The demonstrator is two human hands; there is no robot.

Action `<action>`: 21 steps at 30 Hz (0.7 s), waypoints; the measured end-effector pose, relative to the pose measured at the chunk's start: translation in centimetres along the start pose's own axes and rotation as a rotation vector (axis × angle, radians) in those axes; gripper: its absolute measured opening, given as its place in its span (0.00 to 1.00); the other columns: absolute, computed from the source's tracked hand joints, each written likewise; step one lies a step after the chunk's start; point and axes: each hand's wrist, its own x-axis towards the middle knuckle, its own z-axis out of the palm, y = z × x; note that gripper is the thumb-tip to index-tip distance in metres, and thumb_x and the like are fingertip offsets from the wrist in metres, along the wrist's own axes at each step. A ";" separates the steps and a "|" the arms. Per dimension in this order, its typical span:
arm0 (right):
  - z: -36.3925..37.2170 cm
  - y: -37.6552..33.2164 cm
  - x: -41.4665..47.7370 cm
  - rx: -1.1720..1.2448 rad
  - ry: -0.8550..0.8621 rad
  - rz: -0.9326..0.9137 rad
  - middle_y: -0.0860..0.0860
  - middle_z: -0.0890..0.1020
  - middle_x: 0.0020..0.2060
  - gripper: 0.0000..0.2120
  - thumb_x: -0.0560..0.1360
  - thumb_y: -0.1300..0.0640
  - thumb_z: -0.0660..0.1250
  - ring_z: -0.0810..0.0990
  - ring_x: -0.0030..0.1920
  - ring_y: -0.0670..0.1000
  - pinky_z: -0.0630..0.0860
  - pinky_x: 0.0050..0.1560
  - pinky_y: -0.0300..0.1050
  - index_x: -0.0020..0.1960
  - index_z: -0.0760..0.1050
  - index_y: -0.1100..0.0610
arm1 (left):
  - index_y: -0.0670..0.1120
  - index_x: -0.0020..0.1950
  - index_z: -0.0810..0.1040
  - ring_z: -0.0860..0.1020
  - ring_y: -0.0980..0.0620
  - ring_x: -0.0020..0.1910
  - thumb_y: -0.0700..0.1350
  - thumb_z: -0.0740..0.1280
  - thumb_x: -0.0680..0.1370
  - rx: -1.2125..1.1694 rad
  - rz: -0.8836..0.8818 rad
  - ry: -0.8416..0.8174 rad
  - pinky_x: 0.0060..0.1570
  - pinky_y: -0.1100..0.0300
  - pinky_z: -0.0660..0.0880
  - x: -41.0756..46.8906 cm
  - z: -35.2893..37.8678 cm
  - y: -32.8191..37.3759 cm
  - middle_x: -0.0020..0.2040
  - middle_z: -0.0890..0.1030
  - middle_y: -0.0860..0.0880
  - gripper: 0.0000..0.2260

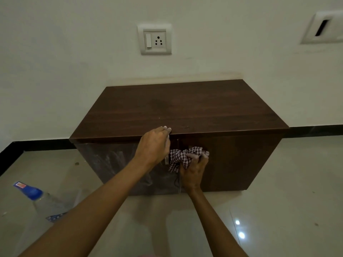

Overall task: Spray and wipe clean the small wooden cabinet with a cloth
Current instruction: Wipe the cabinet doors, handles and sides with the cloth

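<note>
A small dark wooden cabinet (185, 108) stands on the floor against the wall. My left hand (154, 143) rests on its front top edge, fingers curled over the edge near the gap between the two doors. My right hand (193, 169) grips a bunched checked cloth (182, 156) and presses it against the front, at the seam by the right door. The left door (115, 162) looks streaked and shiny. A clear bottle with a blue top (42, 199) lies on the floor at the left, apart from both hands.
The floor is glossy pale tile (278, 210) with a black skirting (37, 143) along the wall. A white switch-and-socket plate (155, 39) sits on the wall above the cabinet, and another white plate (324, 27) is at the upper right.
</note>
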 end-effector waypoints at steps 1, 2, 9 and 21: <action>-0.1 -0.4 0.3 0.017 0.008 0.041 0.53 0.63 0.52 0.31 0.55 0.72 0.77 0.64 0.55 0.57 0.74 0.49 0.71 0.50 0.65 0.56 | 0.42 0.66 0.72 0.74 0.49 0.63 0.40 0.59 0.77 -0.001 -0.004 -0.005 0.61 0.57 0.71 0.0 0.0 0.0 0.65 0.76 0.43 0.17; -0.1 -0.9 0.4 0.036 0.023 0.081 0.53 0.63 0.53 0.30 0.57 0.71 0.77 0.64 0.57 0.57 0.74 0.50 0.71 0.51 0.65 0.56 | 0.42 0.66 0.72 0.74 0.49 0.64 0.40 0.59 0.77 0.000 -0.006 -0.010 0.61 0.57 0.71 0.0 0.0 0.0 0.65 0.75 0.43 0.17; 0.1 -1.5 -0.1 0.079 -0.012 0.259 0.73 0.73 0.51 0.32 0.59 0.72 0.77 0.70 0.58 0.75 0.72 0.56 0.70 0.53 0.64 0.54 | 0.41 0.66 0.72 0.74 0.48 0.63 0.40 0.59 0.77 -0.001 -0.008 -0.008 0.61 0.57 0.71 -0.1 -0.1 0.1 0.64 0.76 0.43 0.17; -3.1 -2.1 4.5 0.070 0.068 0.140 0.61 0.71 0.50 0.20 0.65 0.53 0.68 0.71 0.52 0.55 0.69 0.51 0.47 0.54 0.66 0.53 | 0.42 0.65 0.73 0.76 0.48 0.61 0.41 0.59 0.77 -0.017 -0.025 -0.024 0.59 0.55 0.73 0.2 -0.4 0.2 0.63 0.77 0.43 0.17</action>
